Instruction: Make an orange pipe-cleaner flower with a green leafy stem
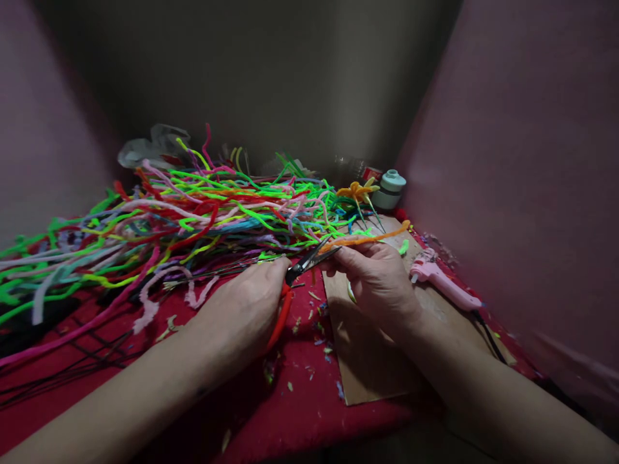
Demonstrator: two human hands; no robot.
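Orange pipe cleaner (367,238) lies left-right, pinched by right hand (377,283); left hand (251,303) apparently grips scissors (302,267).

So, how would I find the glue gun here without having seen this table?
Look at the cardboard sheet on the red table. Beside the right hand, on the sheet's right edge, lies the glue gun: pale pink, smooth plastic, with a black cord, unlike the fuzzy pipe cleaners.

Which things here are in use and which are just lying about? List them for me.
In use:
left hand holding the red-handled scissors
right hand holding the orange pipe cleaner

Lying about:
heap of coloured pipe cleaners
pink glue gun
cardboard sheet
orange pipe-cleaner flower
pale green jar
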